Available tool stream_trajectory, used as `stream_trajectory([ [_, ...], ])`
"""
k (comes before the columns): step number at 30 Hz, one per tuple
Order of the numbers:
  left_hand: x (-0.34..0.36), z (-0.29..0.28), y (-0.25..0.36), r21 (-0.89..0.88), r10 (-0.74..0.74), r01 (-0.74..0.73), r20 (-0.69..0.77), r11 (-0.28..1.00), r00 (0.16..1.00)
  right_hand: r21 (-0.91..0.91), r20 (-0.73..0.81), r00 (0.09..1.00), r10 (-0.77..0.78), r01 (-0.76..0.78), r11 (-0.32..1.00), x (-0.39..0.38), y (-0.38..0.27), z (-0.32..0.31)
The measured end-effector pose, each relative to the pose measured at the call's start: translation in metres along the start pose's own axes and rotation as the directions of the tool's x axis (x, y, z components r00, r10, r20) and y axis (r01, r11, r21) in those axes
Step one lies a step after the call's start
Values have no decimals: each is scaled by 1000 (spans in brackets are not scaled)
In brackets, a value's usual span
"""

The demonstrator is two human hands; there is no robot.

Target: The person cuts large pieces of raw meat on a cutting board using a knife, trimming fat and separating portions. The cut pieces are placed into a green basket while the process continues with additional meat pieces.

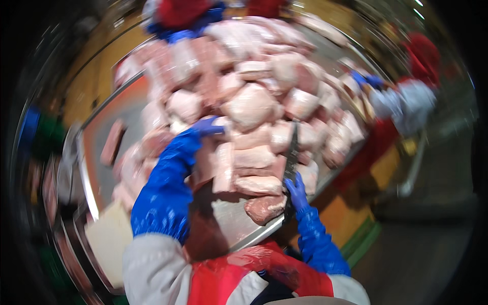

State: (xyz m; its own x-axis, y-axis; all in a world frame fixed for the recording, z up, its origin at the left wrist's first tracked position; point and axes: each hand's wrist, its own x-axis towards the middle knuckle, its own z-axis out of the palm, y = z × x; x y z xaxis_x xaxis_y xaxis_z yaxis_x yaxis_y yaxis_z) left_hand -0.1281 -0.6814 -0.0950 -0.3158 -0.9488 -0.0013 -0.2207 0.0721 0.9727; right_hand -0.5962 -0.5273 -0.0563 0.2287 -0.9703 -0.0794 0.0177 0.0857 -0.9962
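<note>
On the metal table (131, 116) in front of you, a heap of pale meat pieces (249, 107) spreads toward the far side. Your left hand (209, 126), gloved in blue, reaches over the middle of the heap, its fingers stretched rightward at a pale cut; blur hides whether they grip it. Your right hand (296, 193) is lower, by the near right edge, fingers partly spread beside a long dark object (291, 157) that runs up over the meat; I cannot tell whether they close on it. A reddish chunk (264, 209) lies just left of that object's lower end. A co-worker (183, 18) stands across from you.
</note>
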Motion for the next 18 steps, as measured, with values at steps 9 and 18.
stream_trajectory([
  [9, -77, 104, 115, 748, -511, 389, -79, 537, 856, -54, 158, 976, 148, -141, 989, -18, 45, -31],
  [18, -219, 115, 126, 651, -496, 502, -215, 569, 841, -345, 207, 976, 69, 7, 938, 42, -1, -109],
])
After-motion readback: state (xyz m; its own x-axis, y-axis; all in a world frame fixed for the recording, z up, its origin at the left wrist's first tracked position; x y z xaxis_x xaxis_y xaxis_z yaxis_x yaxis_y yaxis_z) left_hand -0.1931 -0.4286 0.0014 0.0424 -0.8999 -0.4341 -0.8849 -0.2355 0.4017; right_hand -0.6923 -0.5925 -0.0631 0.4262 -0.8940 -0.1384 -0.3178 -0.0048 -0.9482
